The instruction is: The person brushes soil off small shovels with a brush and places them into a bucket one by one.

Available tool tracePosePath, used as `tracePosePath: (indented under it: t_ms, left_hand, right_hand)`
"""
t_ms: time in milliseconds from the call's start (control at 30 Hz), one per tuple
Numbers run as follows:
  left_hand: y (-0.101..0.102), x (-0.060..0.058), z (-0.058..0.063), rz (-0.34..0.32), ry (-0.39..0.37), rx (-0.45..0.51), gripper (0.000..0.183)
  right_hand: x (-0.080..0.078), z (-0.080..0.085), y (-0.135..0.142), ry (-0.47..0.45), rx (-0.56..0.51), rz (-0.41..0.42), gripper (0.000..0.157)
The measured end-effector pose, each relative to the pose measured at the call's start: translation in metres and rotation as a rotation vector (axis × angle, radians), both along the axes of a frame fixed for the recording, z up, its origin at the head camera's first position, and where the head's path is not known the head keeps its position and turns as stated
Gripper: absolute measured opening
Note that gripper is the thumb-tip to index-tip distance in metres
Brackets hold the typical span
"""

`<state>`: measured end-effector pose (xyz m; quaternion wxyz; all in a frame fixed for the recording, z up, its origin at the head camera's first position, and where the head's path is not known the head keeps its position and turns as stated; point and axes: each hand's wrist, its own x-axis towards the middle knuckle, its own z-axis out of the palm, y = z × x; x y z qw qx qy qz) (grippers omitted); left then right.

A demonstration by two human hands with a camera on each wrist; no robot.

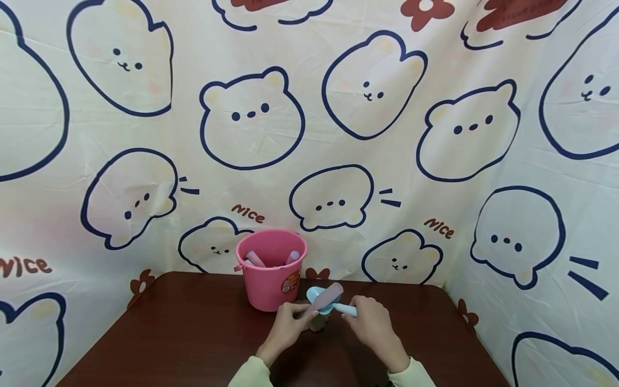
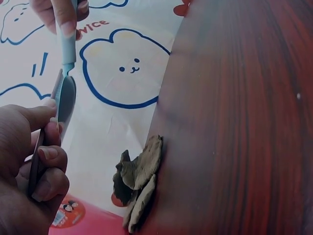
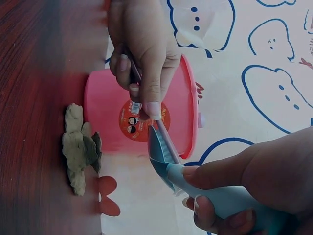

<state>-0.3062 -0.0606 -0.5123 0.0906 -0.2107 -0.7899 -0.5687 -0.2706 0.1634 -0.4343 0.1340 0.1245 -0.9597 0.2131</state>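
Note:
My left hand (image 1: 285, 325) pinches a flat pale-purple tool with a rounded end (image 1: 331, 294); its exact kind is unclear. In my right hand (image 1: 371, 321) is the handle of a light-blue scoop (image 3: 215, 196), gripped with the thumb along its top. The flat tool lies across the scoop's bowl (image 3: 157, 154), edge-on and seemingly touching it in both wrist views. Below them on the table sits a small heap of grey-brown clay pieces (image 2: 142, 169), flattened and stacked unevenly. Whether the scoop's bowl holds anything is hidden.
Behind my left hand stands a pink bucket (image 1: 271, 285) with several pale-purple handles (image 1: 254, 259) poking up inside. The dark brown wooden table (image 1: 193, 333) backs onto a white cloth (image 1: 309, 145) printed with cartoon bears, which also rises at both sides.

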Motion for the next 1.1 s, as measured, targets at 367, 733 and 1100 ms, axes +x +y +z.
tracePosePath:
  t_ms: [367, 733, 1100]
  left_hand:
    - [-0.013, -0.005, -0.004, 0.069, 0.051, -0.044, 0.030]
    - [-0.027, -0.009, -0.006, 0.126, 0.043, -0.070, 0.035]
    - [-0.037, -0.011, -0.010, 0.157, 0.069, -0.046, 0.026]
  right_hand:
    - [0.002, 0.000, 0.000, -0.006, 0.015, 0.003, 0.020]
    - [0.002, 0.001, 0.002, 0.012, 0.021, -0.003, 0.021]
    - [0.002, 0.005, 0.006, -0.010, 0.000, -0.017, 0.021]
